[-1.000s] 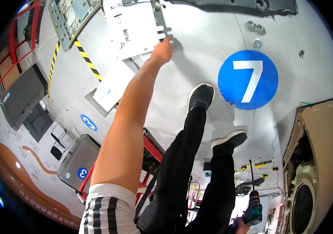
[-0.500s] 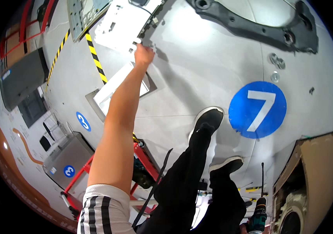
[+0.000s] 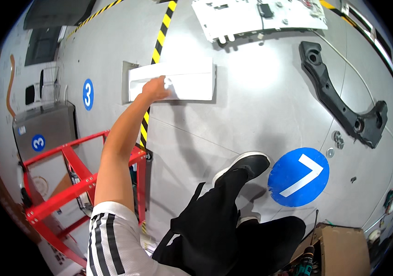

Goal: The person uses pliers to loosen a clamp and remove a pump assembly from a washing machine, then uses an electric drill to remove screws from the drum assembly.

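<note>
The left arm is stretched far forward and the left hand (image 3: pixel 156 88) lies on the white panel (image 3: pixel 178 83), fingers bent on its surface; a real grip I cannot tell. The panel lies flat on the grey floor (image 3: pixel 251 115), beside the yellow-black stripe (image 3: pixel 159 39). The right hand is not visible

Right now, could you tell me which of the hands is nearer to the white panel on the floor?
Left. The left hand rests on the white panel, touching its left part; the right hand is out of view.
</note>
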Demonstrator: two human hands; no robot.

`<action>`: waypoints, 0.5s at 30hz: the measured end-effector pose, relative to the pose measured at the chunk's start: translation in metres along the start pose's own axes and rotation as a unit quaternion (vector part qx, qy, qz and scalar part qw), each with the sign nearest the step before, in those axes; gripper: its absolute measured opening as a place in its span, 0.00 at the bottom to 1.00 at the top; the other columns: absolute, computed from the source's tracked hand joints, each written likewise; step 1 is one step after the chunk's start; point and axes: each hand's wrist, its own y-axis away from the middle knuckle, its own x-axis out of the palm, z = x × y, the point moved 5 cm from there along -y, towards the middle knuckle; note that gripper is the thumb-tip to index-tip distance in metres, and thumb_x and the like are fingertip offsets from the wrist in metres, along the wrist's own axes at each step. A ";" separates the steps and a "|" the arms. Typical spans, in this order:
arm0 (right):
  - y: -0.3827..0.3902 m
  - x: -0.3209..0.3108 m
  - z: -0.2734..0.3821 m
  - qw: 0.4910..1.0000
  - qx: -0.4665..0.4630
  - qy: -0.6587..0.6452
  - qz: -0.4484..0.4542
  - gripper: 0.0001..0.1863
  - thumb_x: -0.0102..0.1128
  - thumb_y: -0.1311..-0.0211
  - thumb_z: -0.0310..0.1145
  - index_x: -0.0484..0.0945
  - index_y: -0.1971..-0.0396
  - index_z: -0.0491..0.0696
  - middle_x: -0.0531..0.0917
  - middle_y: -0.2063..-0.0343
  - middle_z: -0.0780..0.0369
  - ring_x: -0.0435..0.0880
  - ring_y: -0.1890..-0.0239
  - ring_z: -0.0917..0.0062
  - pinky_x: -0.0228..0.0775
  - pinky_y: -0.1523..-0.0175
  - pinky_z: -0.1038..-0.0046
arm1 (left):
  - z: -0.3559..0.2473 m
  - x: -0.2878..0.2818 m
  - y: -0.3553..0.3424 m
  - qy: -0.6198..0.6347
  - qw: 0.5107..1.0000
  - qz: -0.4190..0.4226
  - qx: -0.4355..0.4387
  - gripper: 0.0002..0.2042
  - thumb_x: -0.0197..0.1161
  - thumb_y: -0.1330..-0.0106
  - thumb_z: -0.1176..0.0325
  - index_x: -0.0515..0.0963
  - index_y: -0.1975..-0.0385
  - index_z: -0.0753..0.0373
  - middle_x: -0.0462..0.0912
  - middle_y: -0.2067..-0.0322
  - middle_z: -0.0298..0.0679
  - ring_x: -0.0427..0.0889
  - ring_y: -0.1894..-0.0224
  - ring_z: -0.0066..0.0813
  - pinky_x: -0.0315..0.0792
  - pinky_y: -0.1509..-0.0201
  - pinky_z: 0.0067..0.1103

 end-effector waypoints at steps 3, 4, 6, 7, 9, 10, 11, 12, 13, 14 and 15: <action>-0.002 -0.009 0.047 0.997 -0.069 -0.017 -0.031 0.38 0.67 0.56 0.53 0.74 0.63 0.28 0.77 0.66 0.44 0.71 0.67 0.60 0.65 0.58 0.60 | 0.030 0.020 0.032 -0.072 0.996 0.021 -0.046 0.29 0.62 0.52 0.60 0.64 0.49 0.64 0.80 0.66 0.52 0.79 0.57 0.44 0.73 0.54 0.33; -0.006 -0.008 0.046 0.995 -0.079 -0.039 -0.048 0.37 0.66 0.56 0.53 0.74 0.64 0.28 0.77 0.66 0.43 0.71 0.67 0.59 0.65 0.58 0.60 | 0.026 0.036 0.034 -0.078 0.995 0.024 -0.051 0.28 0.62 0.51 0.62 0.63 0.49 0.64 0.80 0.67 0.52 0.79 0.58 0.44 0.73 0.55 0.34; -0.020 -0.004 0.066 0.988 -0.129 -0.079 -0.011 0.37 0.64 0.54 0.52 0.72 0.61 0.28 0.77 0.65 0.43 0.71 0.65 0.57 0.64 0.57 0.59 | 0.040 0.036 0.039 -0.075 0.990 -0.036 -0.114 0.23 0.61 0.49 0.65 0.65 0.54 0.66 0.80 0.68 0.50 0.81 0.61 0.43 0.74 0.59 0.33; -0.006 -0.003 0.076 0.988 -0.097 -0.117 -0.030 0.37 0.63 0.53 0.51 0.72 0.59 0.28 0.77 0.64 0.43 0.71 0.65 0.56 0.64 0.56 0.59 | 0.034 0.048 0.023 -0.060 0.988 -0.067 -0.124 0.20 0.60 0.48 0.67 0.65 0.56 0.66 0.81 0.68 0.49 0.81 0.63 0.43 0.75 0.60 0.33; -0.008 -0.007 0.073 0.992 -0.094 -0.076 -0.048 0.38 0.63 0.53 0.51 0.71 0.57 0.28 0.76 0.61 0.43 0.71 0.63 0.56 0.63 0.54 0.59 | 0.032 0.061 0.018 -0.066 0.986 -0.128 -0.088 0.13 0.56 0.45 0.70 0.67 0.62 0.67 0.81 0.71 0.46 0.82 0.68 0.42 0.75 0.65 0.32; 0.003 -0.008 0.079 0.995 -0.043 -0.085 -0.034 0.35 0.63 0.51 0.48 0.70 0.56 0.29 0.76 0.60 0.44 0.71 0.62 0.57 0.63 0.53 0.59 | 0.031 0.062 0.017 -0.069 0.985 -0.138 -0.078 0.13 0.55 0.45 0.71 0.67 0.61 0.68 0.81 0.72 0.45 0.82 0.69 0.41 0.75 0.66 0.32; -0.006 -0.010 0.070 0.991 -0.070 -0.092 -0.070 0.34 0.62 0.50 0.47 0.70 0.55 0.29 0.76 0.59 0.44 0.72 0.62 0.57 0.63 0.53 0.59 | 0.029 0.063 0.020 -0.073 0.984 -0.148 -0.071 0.13 0.54 0.45 0.71 0.67 0.60 0.68 0.81 0.73 0.45 0.82 0.70 0.41 0.75 0.67 0.32; -0.022 -0.005 0.049 0.985 -0.096 -0.100 -0.106 0.33 0.62 0.49 0.46 0.70 0.55 0.29 0.76 0.58 0.45 0.72 0.61 0.57 0.63 0.54 0.58 | 0.023 0.065 0.024 -0.073 0.983 -0.165 -0.038 0.14 0.54 0.45 0.71 0.67 0.59 0.69 0.81 0.74 0.45 0.82 0.71 0.40 0.75 0.68 0.32; -0.030 0.000 0.040 0.976 -0.122 -0.114 -0.140 0.32 0.62 0.48 0.44 0.70 0.55 0.29 0.75 0.57 0.45 0.72 0.61 0.57 0.63 0.54 0.58 | 0.015 0.066 0.027 -0.077 0.980 -0.186 -0.003 0.15 0.53 0.45 0.72 0.68 0.58 0.70 0.81 0.74 0.44 0.82 0.72 0.39 0.75 0.68 0.31; -0.019 0.000 0.048 0.980 -0.110 -0.125 -0.106 0.30 0.61 0.47 0.41 0.70 0.55 0.29 0.74 0.54 0.45 0.72 0.60 0.58 0.63 0.54 0.58 | 0.007 0.071 0.030 -0.080 0.975 -0.204 0.033 0.16 0.53 0.45 0.72 0.68 0.56 0.70 0.80 0.75 0.44 0.82 0.73 0.39 0.75 0.69 0.31; -0.021 0.004 0.051 0.979 -0.125 -0.141 -0.080 0.30 0.61 0.47 0.41 0.69 0.54 0.29 0.73 0.54 0.45 0.71 0.60 0.58 0.63 0.54 0.58 | -0.004 0.074 0.033 -0.063 0.964 -0.248 0.073 0.20 0.53 0.48 0.73 0.67 0.53 0.73 0.79 0.78 0.43 0.80 0.77 0.38 0.73 0.72 0.31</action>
